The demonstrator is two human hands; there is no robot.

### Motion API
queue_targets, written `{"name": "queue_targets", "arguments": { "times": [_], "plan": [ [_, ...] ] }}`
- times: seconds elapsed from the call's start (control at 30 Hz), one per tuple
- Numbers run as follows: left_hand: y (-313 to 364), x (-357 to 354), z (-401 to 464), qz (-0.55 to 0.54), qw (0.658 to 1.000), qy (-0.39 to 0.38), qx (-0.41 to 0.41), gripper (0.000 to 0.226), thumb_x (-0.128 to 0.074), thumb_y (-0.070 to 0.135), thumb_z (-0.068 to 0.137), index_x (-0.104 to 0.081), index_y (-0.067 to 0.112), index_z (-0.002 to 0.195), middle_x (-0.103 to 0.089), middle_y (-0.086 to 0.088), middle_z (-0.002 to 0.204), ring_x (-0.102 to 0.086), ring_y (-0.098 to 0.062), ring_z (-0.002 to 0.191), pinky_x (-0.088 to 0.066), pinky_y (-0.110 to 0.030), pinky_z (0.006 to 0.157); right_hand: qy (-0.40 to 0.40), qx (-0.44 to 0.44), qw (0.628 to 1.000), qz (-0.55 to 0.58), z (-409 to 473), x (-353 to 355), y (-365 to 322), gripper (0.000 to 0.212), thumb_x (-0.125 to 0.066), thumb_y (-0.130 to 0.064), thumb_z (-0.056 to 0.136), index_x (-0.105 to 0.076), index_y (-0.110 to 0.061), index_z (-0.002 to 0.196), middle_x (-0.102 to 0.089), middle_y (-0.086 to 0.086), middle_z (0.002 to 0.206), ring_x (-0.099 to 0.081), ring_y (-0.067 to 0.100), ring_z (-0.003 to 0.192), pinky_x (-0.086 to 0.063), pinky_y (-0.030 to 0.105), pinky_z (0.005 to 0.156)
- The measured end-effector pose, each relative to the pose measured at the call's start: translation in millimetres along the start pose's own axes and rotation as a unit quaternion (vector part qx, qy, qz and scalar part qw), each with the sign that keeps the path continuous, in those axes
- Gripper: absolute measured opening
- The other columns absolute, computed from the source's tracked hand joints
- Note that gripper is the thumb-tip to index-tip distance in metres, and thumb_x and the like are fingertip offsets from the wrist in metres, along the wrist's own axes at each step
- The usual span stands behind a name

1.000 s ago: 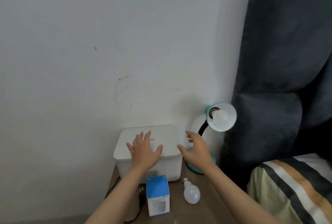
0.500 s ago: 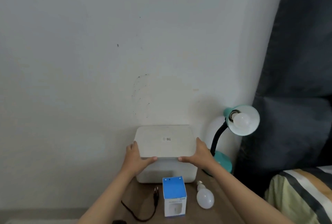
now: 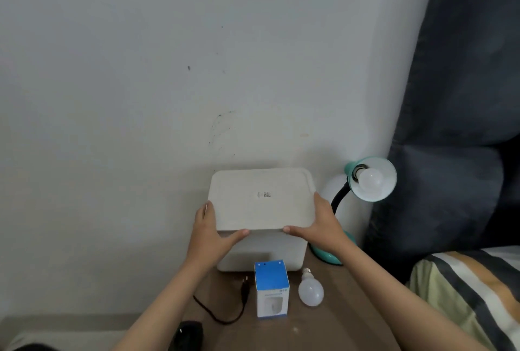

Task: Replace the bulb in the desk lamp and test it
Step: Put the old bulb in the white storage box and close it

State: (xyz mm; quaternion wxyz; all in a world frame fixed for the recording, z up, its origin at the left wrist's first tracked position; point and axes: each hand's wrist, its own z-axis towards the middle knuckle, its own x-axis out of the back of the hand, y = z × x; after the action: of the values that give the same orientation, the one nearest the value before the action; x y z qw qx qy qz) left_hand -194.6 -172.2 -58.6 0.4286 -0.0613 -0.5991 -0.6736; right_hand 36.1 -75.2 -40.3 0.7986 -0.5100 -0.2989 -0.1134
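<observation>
A teal desk lamp [image 3: 374,179] stands at the back right of the small table, with a white bulb [image 3: 371,179] in its shade, unlit. A loose white bulb [image 3: 311,291] lies on the table beside a blue and white bulb carton [image 3: 271,290]. My left hand [image 3: 209,234] and my right hand [image 3: 319,224] grip the front corners of a white box lid [image 3: 261,198], which is tilted up above the white storage box [image 3: 263,252]. The box's inside is hidden by the lid.
The brown table [image 3: 332,328] stands against a white wall. A black cord with a plug [image 3: 245,287] trails across its left side. A dark curtain [image 3: 455,97] hangs to the right, and striped bedding [image 3: 472,291] lies at lower right.
My hands went from hovering open over the box to gripping its lid at both sides, and the lid has come up, tilted toward me. The view has shifted left.
</observation>
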Motion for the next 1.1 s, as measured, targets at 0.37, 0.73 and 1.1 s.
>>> {"name": "queue_targets", "arguments": {
  "times": [0.37,0.73,1.1],
  "plan": [
    [4,-11,-170,0.008,0.999,-0.027,0.017,0.108,-0.074,0.055,0.065,-0.019,0.010,0.146,-0.019,-0.002,0.154,-0.023,-0.017,0.140,-0.024,-0.032,0.113,0.041,-0.033,0.995,-0.085,-162,15,26,0.079,-0.066,-0.065,0.064,-0.037,-0.029,0.127,-0.047,-0.003,0.125,-0.045,0.011,0.113,-0.044,0.031,0.094],
    [-34,-37,-278,0.163,0.975,-0.135,0.061,0.113,-0.058,0.081,0.056,-0.030,0.011,0.140,-0.038,-0.003,0.141,-0.036,-0.023,0.128,-0.041,-0.037,0.102,-0.004,-0.179,0.979,-0.096,-291,-21,65,0.082,-0.072,-0.044,0.074,-0.034,-0.009,0.138,-0.047,0.012,0.133,-0.040,0.026,0.126,-0.033,0.028,0.096],
    [-48,-53,-285,0.253,0.953,-0.164,0.041,0.096,-0.057,0.076,0.065,-0.034,0.012,0.133,-0.044,-0.005,0.130,-0.037,-0.023,0.119,-0.040,-0.032,0.094,-0.043,-0.222,0.962,-0.151,-298,-44,82,0.077,-0.066,-0.047,0.077,-0.034,-0.008,0.135,-0.036,0.015,0.140,-0.031,0.034,0.126,-0.030,0.040,0.105]
  ]
}}
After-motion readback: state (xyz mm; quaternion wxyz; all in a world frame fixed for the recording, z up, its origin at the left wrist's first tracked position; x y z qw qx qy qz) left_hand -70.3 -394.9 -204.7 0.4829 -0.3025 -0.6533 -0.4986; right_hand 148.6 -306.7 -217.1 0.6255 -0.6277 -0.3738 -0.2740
